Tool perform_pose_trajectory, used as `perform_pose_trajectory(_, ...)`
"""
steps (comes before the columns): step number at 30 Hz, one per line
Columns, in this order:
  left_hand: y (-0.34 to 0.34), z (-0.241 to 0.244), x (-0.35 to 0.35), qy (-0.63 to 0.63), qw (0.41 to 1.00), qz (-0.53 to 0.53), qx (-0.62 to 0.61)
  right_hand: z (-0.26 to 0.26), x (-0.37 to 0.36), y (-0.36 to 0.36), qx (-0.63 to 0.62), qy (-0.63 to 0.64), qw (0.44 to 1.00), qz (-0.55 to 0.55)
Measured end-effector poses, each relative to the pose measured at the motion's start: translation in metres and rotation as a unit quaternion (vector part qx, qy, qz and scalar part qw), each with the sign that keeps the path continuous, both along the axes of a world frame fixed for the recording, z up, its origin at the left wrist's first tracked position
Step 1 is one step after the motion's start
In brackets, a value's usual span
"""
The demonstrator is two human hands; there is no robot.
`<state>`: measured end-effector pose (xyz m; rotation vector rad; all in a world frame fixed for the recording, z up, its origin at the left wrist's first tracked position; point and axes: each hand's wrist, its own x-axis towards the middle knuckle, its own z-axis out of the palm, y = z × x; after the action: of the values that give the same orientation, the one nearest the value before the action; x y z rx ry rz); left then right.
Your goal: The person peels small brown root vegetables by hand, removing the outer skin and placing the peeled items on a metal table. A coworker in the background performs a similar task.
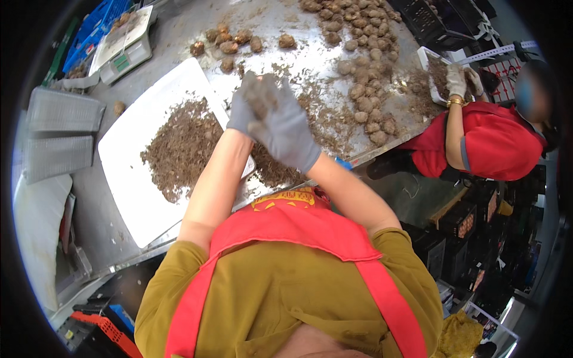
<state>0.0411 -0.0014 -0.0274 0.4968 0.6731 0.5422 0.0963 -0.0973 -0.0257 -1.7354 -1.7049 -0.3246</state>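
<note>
My two gloved hands meet over the metal table, above the right rim of a white plastic tray [130,179]. My left hand [244,107] and my right hand [286,129], both in grey, soiled gloves, are closed around a brown taro-like tuber [260,91], largely covered by the fingers and blurred. A heap of brown fibrous peelings [183,147] lies in the tray, and more lie on the metal beside it. Beyond my hands is a loose group of tubers [229,47], some with pale or orange patches. A long pile of brown tubers [367,67] spreads to the right.
A digital scale [123,49] and a blue crate [96,27] stand at upper left, above clear plastic containers [65,129]. At right, a co-worker in red [497,138] has gloved hands over a small white tray [425,58]. Black crates [429,27] stand beyond the table.
</note>
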Motion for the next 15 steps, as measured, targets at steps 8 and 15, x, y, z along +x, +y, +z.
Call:
perform_pose_trajectory(8,0.029,-0.014,-0.007,-0.034,0.998,-0.049,0.008,0.015,0.032,-0.038,-0.076,0.45,0.889,-0.028)
perform_pose_trajectory(15,-0.01,0.011,-0.006,0.033,0.948,-0.062,0.31,0.034,0.032,-0.01,-0.169,0.252,0.947,-0.111)
